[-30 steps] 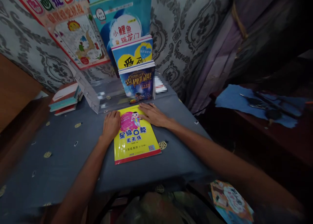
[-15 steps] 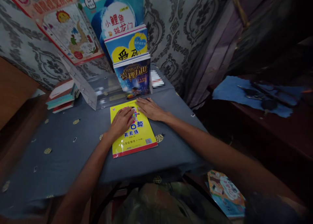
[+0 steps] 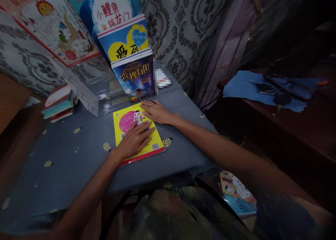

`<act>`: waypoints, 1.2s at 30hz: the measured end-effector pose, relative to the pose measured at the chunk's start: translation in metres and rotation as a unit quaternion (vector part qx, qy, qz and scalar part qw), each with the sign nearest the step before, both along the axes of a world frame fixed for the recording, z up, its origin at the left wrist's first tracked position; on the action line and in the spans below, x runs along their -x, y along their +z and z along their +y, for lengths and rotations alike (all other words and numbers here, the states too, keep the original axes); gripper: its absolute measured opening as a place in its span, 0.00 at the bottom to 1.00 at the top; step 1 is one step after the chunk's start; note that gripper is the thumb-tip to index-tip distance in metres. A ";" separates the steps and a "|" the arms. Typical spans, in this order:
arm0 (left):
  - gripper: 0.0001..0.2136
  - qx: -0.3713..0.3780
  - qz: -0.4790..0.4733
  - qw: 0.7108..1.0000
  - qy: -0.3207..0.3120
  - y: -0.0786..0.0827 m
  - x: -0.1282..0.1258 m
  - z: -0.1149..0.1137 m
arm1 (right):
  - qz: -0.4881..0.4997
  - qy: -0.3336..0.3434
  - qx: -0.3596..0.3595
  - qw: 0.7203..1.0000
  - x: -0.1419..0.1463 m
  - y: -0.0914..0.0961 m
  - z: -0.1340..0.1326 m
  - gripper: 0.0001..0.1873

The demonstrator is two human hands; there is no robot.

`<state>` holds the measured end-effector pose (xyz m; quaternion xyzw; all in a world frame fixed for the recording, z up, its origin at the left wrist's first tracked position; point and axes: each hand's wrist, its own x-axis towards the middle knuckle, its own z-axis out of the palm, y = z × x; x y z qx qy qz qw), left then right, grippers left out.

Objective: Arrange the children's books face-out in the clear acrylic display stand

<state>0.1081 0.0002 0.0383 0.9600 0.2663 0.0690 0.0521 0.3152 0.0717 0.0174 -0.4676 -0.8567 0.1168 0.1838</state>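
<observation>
A yellow workbook [image 3: 119,124] with a red bottom edge and a pink oval on its cover lies closed on the dark grey tablecloth [image 3: 89,170]. My left hand [image 3: 135,140] rests flat across the middle of the cover, fingers spread toward the right, hiding the large title. On the upper right corner of the workbook lies my right hand [image 3: 156,112], palm down with its fingers stretched out. Neither hand grips anything. Just beyond the workbook stands a dark blue book [image 3: 138,75] at the front of a row of upright books.
A clear plastic book stand [image 3: 86,96] supports several upright books. Stacked books [image 3: 59,103] lie at the left. On the right, a blue cloth [image 3: 236,87] holds glasses and small items. Another book [image 3: 237,194] lies below the table's right edge. A patterned curtain [image 3: 170,26] hangs behind.
My left hand has slid down the cover toward its lower middle, uncovering the pink oval and cartoon figure. My right hand stays on the upper right corner. The view has shifted slightly.
</observation>
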 end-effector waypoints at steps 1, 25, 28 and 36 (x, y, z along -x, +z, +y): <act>0.20 0.006 0.002 1.000 -0.008 0.001 0.000 -0.005 | -0.001 -0.001 0.001 1.000 0.000 0.000 0.000 0.26; 0.17 -0.031 -0.030 0.997 -0.060 0.003 0.002 -0.044 | -0.008 -0.007 -0.018 1.000 0.001 -0.007 -0.003 0.27; 0.15 -0.033 -0.074 0.996 -0.039 0.000 0.004 -0.042 | -0.015 -0.019 -0.017 1.000 0.005 -0.003 -0.015 0.26; 0.14 -0.066 -0.073 0.995 -0.015 -0.004 0.004 -0.049 | -0.036 -0.077 -0.037 0.996 0.023 -0.004 -0.062 0.26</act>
